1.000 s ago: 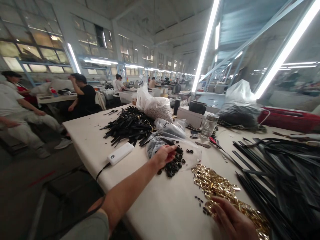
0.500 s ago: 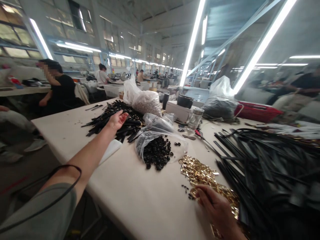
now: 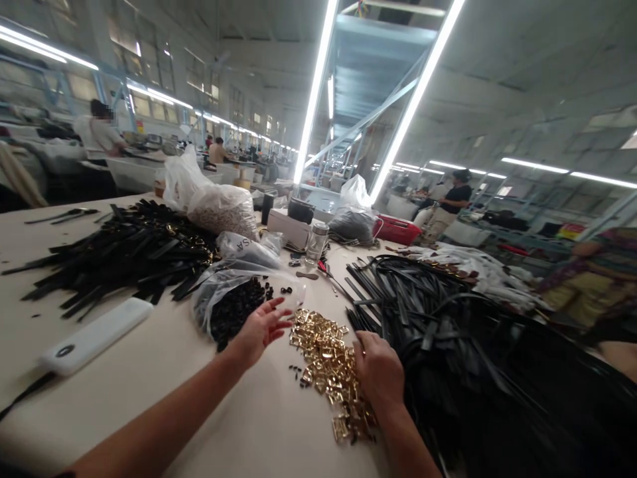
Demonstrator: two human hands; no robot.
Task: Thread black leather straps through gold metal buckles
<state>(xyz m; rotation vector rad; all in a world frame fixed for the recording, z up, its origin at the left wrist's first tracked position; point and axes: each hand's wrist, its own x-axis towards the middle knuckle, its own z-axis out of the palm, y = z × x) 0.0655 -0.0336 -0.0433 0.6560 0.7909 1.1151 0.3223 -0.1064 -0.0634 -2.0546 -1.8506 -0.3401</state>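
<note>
In the head view, the left hand (image 3: 266, 327) is spread and looks empty, beside the small black pieces (image 3: 233, 307) in an open bag (image 3: 205, 282). The right hand (image 3: 381, 365) curls between gold buckles (image 3: 323, 352) and black straps (image 3: 423, 299) — whether it grips anything, I cannot tell. The buckles lie loose, nearer the tabletop's (image 3: 239, 431) near edge than the bag — probably for easy reach.

Two slanting tube lights (image 3: 315, 91) glare white with a hazy glow, leaving the ceiling (image 3: 269, 66) dim. Gold buckles (image 3: 321, 348) glint; black straps (image 3: 438, 332) darken toward lower right. Distant detail looks soft, edges stretched.
</note>
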